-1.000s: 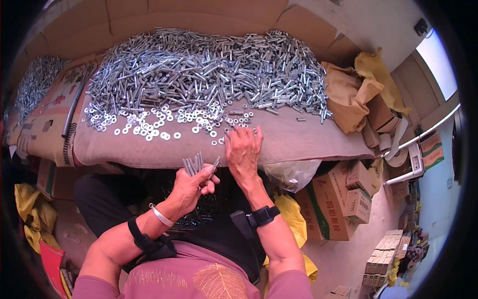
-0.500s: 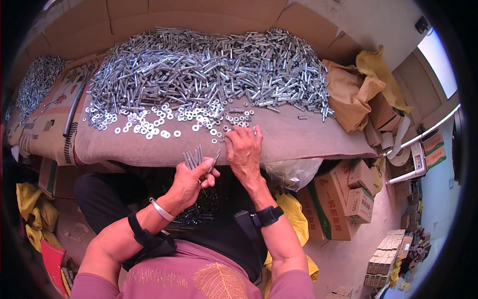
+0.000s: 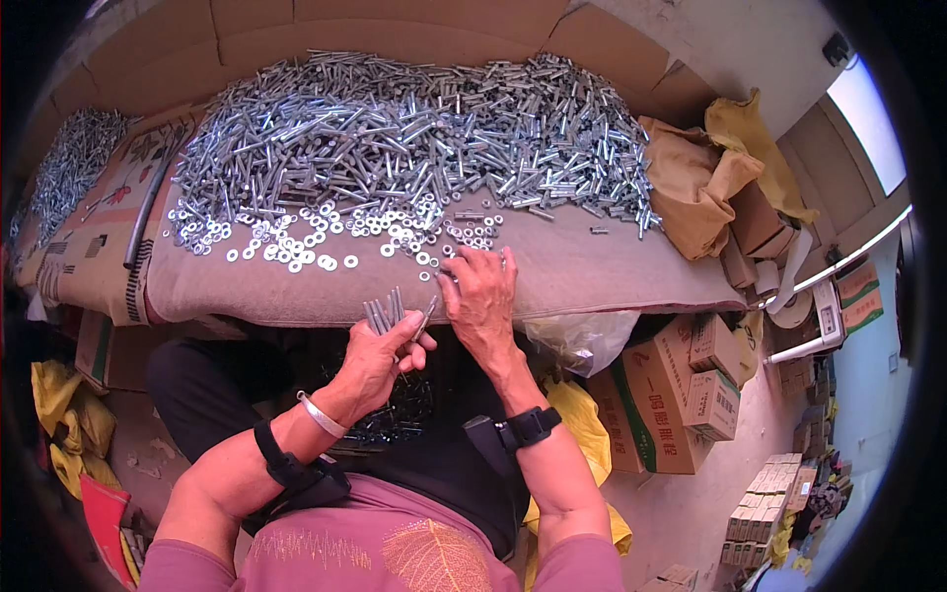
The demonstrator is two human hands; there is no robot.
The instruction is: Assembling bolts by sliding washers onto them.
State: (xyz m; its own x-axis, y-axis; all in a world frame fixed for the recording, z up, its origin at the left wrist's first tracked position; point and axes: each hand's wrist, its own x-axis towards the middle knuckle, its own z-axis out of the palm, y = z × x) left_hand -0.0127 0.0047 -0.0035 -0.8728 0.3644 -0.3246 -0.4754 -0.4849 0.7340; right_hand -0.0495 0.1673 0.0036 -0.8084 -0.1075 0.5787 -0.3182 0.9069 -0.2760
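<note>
Across the cloth-covered worktop [image 3: 612, 276] before me, a broad heap of metal rods [image 3: 414, 138] fills the far side, and a smaller, dark pile of metal parts [image 3: 400, 409] shows lower down, between my forearms. My left hand [image 3: 380, 357] is just off the near edge, its grip closed on a bunch of thin rods [image 3: 382, 316] standing up out of it, with one angled rod [image 3: 427, 314] leaning toward my other side. My right hand [image 3: 481, 291] is over the edge, fingers bent, its grip narrow; I cannot tell whether it pinches anything. Over the last half second its fingers have drawn slightly left, while the left bunch stays much as it was, so I judge the fine picking belongs to the right and the left only stores. Smallest, washers [image 3: 326, 260] lie scattered below the heap, a few loose ones just beside my right thumb.
</note>
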